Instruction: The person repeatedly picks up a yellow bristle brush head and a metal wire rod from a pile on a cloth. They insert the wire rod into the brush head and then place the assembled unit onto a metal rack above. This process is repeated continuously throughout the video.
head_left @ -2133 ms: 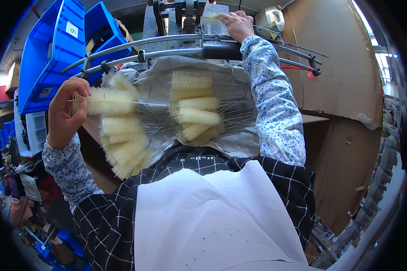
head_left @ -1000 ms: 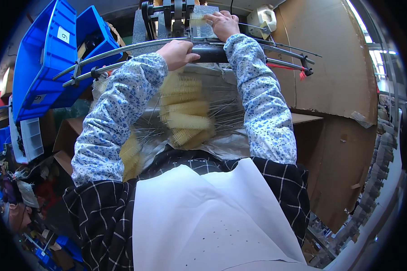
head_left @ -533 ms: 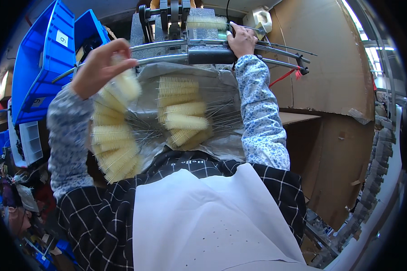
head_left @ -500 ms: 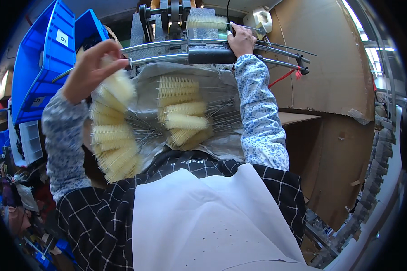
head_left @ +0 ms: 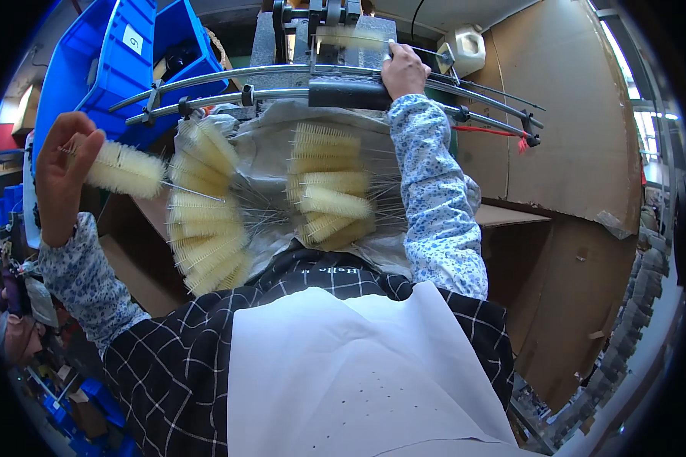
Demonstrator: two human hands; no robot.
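Out at the far left, my left hand (head_left: 62,171) is closed on the tip of a cream bottle brush (head_left: 126,169), whose wire stem points right. My right hand (head_left: 405,71) rests at the black sleeve (head_left: 348,93) on the machine's rails, fingers bent beside the end of another bottle brush (head_left: 351,38), which is blurred in the machine. What those fingers grip is hidden. Two piles of similar brushes, a left pile (head_left: 206,217) and a middle pile (head_left: 331,186), lie on a grey cloth (head_left: 270,141), their wire stems towards the right.
Steel rails (head_left: 270,94) cross in front of the machine (head_left: 331,14). Blue bins (head_left: 122,65) stand at the back left. A white jug (head_left: 465,47) sits at the back right, beside large cardboard sheets (head_left: 564,114). A red cord (head_left: 495,131) hangs from the rail end.
My left hand has moved left and down from the rails, drawing a bottle brush out beside the left pile. My right hand stays at the sleeve. The view has shifted slightly.
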